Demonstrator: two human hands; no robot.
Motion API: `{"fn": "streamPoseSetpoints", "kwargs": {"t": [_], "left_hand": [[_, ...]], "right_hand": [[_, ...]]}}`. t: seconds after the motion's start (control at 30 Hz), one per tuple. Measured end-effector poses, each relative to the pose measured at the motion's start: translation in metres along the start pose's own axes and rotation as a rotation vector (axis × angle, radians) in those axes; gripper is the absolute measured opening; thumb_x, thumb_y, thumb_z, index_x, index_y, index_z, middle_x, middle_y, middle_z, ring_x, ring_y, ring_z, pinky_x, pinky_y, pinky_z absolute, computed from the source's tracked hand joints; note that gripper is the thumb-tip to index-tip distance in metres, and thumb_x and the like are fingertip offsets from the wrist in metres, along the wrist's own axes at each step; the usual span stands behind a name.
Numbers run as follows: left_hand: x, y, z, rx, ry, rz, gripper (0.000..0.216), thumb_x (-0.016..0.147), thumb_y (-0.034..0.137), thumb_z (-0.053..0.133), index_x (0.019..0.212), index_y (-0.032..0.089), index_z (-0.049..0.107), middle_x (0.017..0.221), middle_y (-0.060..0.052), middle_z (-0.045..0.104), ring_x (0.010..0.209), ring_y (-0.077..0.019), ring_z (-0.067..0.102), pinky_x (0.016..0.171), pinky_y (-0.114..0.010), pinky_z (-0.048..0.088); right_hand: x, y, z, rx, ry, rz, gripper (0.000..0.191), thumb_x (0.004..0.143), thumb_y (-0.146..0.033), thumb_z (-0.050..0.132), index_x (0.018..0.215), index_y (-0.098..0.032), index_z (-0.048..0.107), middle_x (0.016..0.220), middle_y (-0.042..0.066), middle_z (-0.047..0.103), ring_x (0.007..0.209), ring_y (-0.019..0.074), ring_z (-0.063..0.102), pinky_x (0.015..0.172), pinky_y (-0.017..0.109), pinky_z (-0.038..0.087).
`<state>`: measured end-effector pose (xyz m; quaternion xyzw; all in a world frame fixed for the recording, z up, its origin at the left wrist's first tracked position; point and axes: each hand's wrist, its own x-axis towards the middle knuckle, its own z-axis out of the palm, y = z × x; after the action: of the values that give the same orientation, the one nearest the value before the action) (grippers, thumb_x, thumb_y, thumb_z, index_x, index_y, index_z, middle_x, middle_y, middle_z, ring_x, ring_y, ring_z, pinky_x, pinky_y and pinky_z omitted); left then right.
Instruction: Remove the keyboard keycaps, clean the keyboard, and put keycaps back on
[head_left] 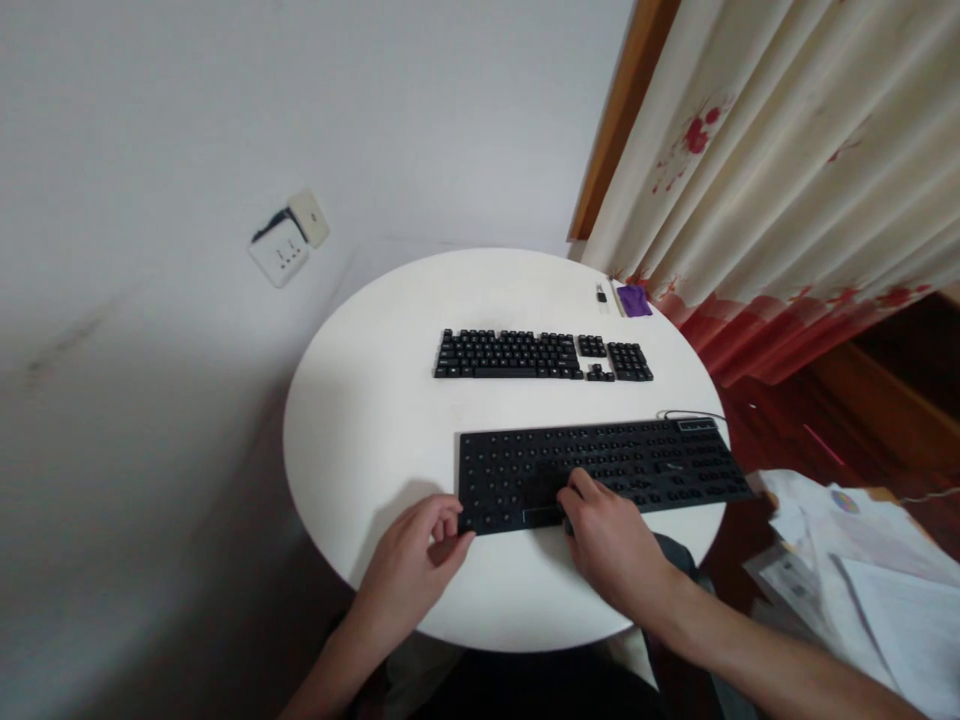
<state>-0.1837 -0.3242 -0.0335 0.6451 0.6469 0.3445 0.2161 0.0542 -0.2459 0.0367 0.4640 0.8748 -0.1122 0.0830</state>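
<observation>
One half-curled left hand holding keyboard corner, right hand bunched, hold unclear

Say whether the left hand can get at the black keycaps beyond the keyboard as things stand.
Probably yes: the left hand is at the near left corner of the keyboard, and the tabletop beside that end seems to leave a free way round to the black keycaps.

From where I sit: black keyboard | 12 o'clock, black keycaps | 1 o'clock, purple cloth; beyond, cream curtain, red floral pattern, red hem | my worktop, white
</observation>
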Motion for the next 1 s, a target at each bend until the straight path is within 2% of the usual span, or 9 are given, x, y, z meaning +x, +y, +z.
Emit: {"fn": "streamPoseSetpoints", "kwargs": {"t": [0.23, 0.37, 0.47, 0.53, 0.6, 0.7, 0.8, 0.87, 1.0], "left_hand": [[0.000, 0.002, -0.003, 0.049, -0.013, 0.005, 0.016, 0.076, 0.018, 0.064, 0.083, 0.021, 0.049, 0.075, 0.003, 0.056, 0.070, -0.0150, 0.058, 0.065, -0.026, 0.046], [0.000, -0.003, -0.001, 0.020, 0.034, 0.049, 0.013, 0.075, 0.016, 0.060, 0.079, 0.022, 0.049, 0.070, 0.004, 0.054, 0.065, -0.0143, 0.057, 0.060, -0.025, 0.045], [0.001, -0.007, -0.001, 0.026, 0.051, 0.084, 0.017, 0.079, 0.020, 0.062, 0.095, 0.022, 0.057, 0.073, 0.004, 0.057, 0.065, -0.0149, 0.058, 0.061, -0.025, 0.047], [0.002, -0.010, -0.001, 0.050, 0.033, 0.114, 0.034, 0.083, 0.027, 0.064, 0.116, 0.022, 0.057, 0.076, 0.003, 0.059, 0.068, -0.0156, 0.060, 0.064, -0.025, 0.050], [0.004, -0.011, -0.002, 0.085, 0.010, 0.158, 0.042, 0.087, 0.034, 0.064, 0.127, 0.024, 0.056, 0.077, 0.003, 0.060, 0.070, -0.0160, 0.061, 0.067, -0.026, 0.051], [0.006, -0.012, -0.003, 0.129, -0.004, 0.224, 0.036, 0.090, 0.038, 0.062, 0.124, 0.026, 0.061, 0.077, 0.001, 0.059, 0.072, -0.0166, 0.062, 0.070, -0.027, 0.051], [0.007, -0.011, -0.003, 0.151, 0.008, 0.226, 0.033, 0.091, 0.041, 0.060, 0.119, 0.025, 0.063, 0.075, 0.001, 0.059, 0.071, -0.0169, 0.061, 0.069, -0.028, 0.051], [0.007, -0.010, -0.003, 0.164, 0.011, 0.204, 0.034, 0.091, 0.044, 0.059, 0.118, 0.025, 0.063, 0.074, 0.001, 0.058, 0.069, -0.0170, 0.060, 0.068, -0.028, 0.050], [0.009, -0.010, -0.003, 0.209, 0.014, 0.193, 0.035, 0.088, 0.047, 0.063, 0.116, 0.026, 0.063, 0.071, 0.002, 0.058, 0.068, -0.0173, 0.060, 0.067, -0.028, 0.050]], "right_hand": [[0.022, -0.060, 0.000, 0.052, 0.024, -0.147, 0.017, 0.088, -0.010, 0.050, 0.098, -0.014, 0.063, 0.103, 0.012, 0.060, 0.091, 0.0233, 0.061, 0.076, 0.034, 0.052], [0.026, -0.073, -0.005, 0.097, 0.059, -0.273, 0.016, 0.087, -0.011, 0.051, 0.098, -0.015, 0.062, 0.101, 0.009, 0.060, 0.092, 0.0226, 0.059, 0.076, 0.033, 0.051], [0.020, -0.070, -0.012, 0.130, 0.070, -0.363, 0.018, 0.085, -0.013, 0.054, 0.102, -0.016, 0.061, 0.101, 0.009, 0.061, 0.093, 0.0222, 0.058, 0.078, 0.032, 0.050], [0.012, -0.058, -0.016, 0.180, 0.083, -0.352, 0.020, 0.084, -0.013, 0.057, 0.103, -0.017, 0.061, 0.101, 0.007, 0.061, 0.092, 0.0208, 0.058, 0.078, 0.030, 0.050], [0.003, -0.034, -0.019, 0.239, 0.120, -0.258, 0.022, 0.083, -0.012, 0.057, 0.103, -0.019, 0.062, 0.101, 0.006, 0.061, 0.091, 0.0190, 0.059, 0.077, 0.029, 0.048], [-0.011, 0.019, -0.018, 0.285, 0.250, -0.022, 0.022, 0.086, -0.009, 0.053, 0.102, -0.021, 0.064, 0.100, 0.004, 0.061, 0.089, 0.0170, 0.060, 0.079, 0.028, 0.047], [-0.024, 0.076, -0.011, 0.221, 0.373, 0.237, 0.019, 0.090, -0.013, 0.051, 0.101, -0.019, 0.066, 0.101, 0.005, 0.061, 0.089, 0.0185, 0.062, 0.079, 0.029, 0.046], [-0.035, 0.106, -0.005, 0.166, 0.345, 0.327, 0.020, 0.090, -0.015, 0.051, 0.101, -0.020, 0.067, 0.103, 0.006, 0.061, 0.087, 0.0190, 0.063, 0.077, 0.029, 0.045], [-0.055, 0.139, -0.004, 0.102, 0.154, 0.326, 0.022, 0.088, -0.014, 0.051, 0.097, -0.021, 0.069, 0.101, 0.005, 0.061, 0.083, 0.0178, 0.064, 0.074, 0.028, 0.043]]}}
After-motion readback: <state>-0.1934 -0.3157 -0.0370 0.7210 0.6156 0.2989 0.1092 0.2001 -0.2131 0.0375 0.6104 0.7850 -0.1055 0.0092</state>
